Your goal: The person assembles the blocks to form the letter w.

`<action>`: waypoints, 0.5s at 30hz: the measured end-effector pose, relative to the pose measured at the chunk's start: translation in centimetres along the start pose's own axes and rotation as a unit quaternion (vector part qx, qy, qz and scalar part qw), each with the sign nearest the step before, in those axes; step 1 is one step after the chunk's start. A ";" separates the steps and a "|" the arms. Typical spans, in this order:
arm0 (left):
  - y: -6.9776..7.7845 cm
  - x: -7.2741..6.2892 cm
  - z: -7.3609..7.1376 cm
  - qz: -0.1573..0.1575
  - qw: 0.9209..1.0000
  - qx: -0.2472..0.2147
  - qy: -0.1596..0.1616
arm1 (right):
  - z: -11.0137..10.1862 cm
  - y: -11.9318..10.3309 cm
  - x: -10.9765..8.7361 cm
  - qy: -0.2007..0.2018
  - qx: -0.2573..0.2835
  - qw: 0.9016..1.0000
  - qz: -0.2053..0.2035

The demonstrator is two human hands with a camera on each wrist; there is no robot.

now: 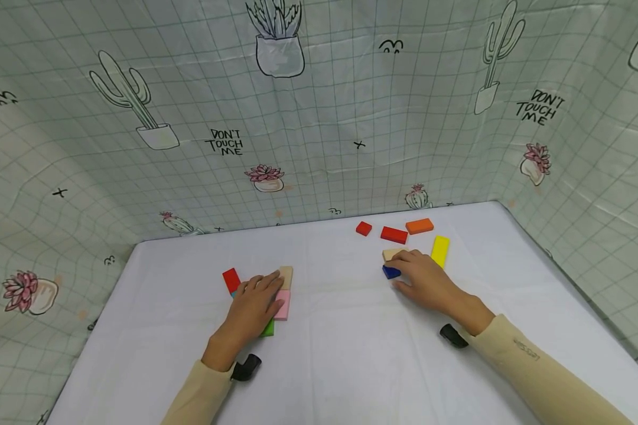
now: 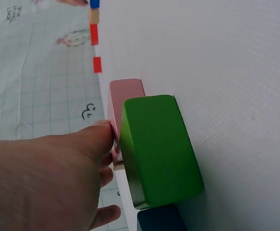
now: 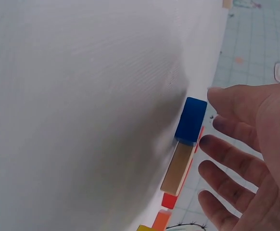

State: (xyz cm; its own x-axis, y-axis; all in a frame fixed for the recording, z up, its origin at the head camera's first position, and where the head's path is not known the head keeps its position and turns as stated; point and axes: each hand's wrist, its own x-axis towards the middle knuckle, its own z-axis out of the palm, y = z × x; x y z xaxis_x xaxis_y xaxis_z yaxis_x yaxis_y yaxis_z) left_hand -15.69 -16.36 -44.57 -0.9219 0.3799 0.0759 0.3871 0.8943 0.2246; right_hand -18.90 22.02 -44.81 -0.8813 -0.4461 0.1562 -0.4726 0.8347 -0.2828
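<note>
My left hand (image 1: 252, 307) lies over a cluster of flat wooden blocks with its fingers spread and holds nothing. Its thumb touches the edge of a pink block (image 1: 282, 306), and the fingertips reach a natural wood block (image 1: 286, 276). A green block (image 2: 159, 149) stands out close up in the left wrist view, with a red block (image 1: 231, 280) at the cluster's far left. A blue block there is mostly hidden by the hand. Over on the right, my right hand (image 1: 422, 280) hovers with loosely extended fingers beside a dark blue block (image 3: 192, 119) and a natural wood block (image 3: 177, 168).
Behind the right hand lie a small red block (image 1: 364, 228), a longer red block (image 1: 394, 235), an orange block (image 1: 419, 226) and a yellow block (image 1: 440, 251). A white cloth covers the table (image 1: 340, 354). A printed curtain (image 1: 319, 118) hangs along its back and sides.
</note>
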 end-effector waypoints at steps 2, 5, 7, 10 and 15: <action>0.0 0.0 0.1 0.000 1.000 -0.002 0.001 | 0.0 0.1 -0.1 0.003 0.000 1.000 -0.002; 0.0 0.0 0.1 0.003 1.000 -0.005 0.002 | 0.0 0.1 -0.1 0.005 -0.002 1.000 -0.004; 0.0 0.0 0.2 0.005 1.000 -0.006 0.000 | -0.1 0.1 -0.1 0.004 -0.003 1.000 -0.003; 0.0 0.0 0.2 0.006 1.000 -0.007 -0.002 | 0.0 0.0 0.0 0.000 -0.007 1.000 -0.002; 0.2 0.1 0.1 0.005 1.000 -0.006 -0.004 | 0.0 -0.1 0.2 -0.003 -0.010 1.000 0.002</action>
State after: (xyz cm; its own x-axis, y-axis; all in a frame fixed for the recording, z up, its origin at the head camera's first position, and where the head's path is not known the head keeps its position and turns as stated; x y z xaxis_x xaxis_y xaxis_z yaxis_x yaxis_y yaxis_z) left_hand -15.73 -16.16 -44.60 -0.9182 0.3898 0.0709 0.3951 0.8879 0.2357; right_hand -19.01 21.90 -44.75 -0.8827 -0.4456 0.1493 -0.4698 0.8424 -0.2637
